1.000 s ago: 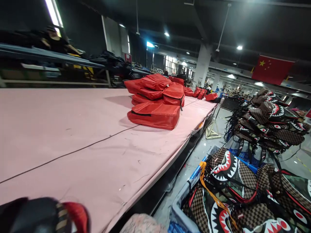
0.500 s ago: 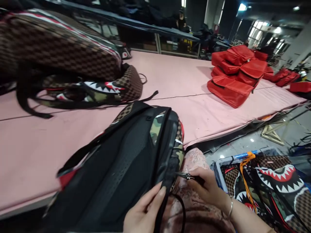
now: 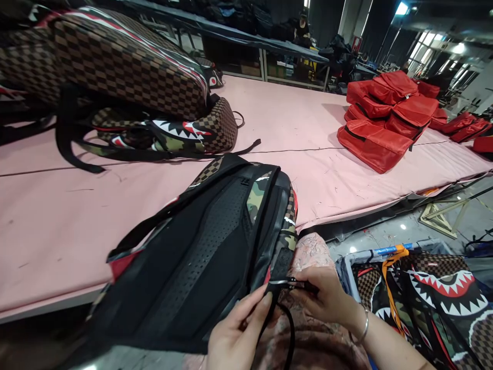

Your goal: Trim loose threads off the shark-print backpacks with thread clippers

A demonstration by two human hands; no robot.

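A black backpack [image 3: 200,257] with camouflage and brown checkered sides lies back panel up, partly on the pink table and partly over its near edge. My left hand [image 3: 241,326] pinches a black strap [image 3: 272,297] at the bag's lower right side. In my right hand [image 3: 321,295] is a small pair of thread snips [image 3: 287,282], its metal blades pointing left at the strap, just beyond my left fingertips. A loose black strap end hangs below, over the patterned cloth [image 3: 314,252] on my lap.
Checkered backpacks [image 3: 134,67] are piled on the pink table [image 3: 285,113] at the left. Red bags [image 3: 385,118] stand stacked at the back right. A crate [image 3: 346,267] of shark-mouth bags is on the right. A person [image 3: 302,31] is in the background.
The view has shifted, so the scene sits slightly further right. The snips' blades have come closer to my left fingertips and now lie across the strap.
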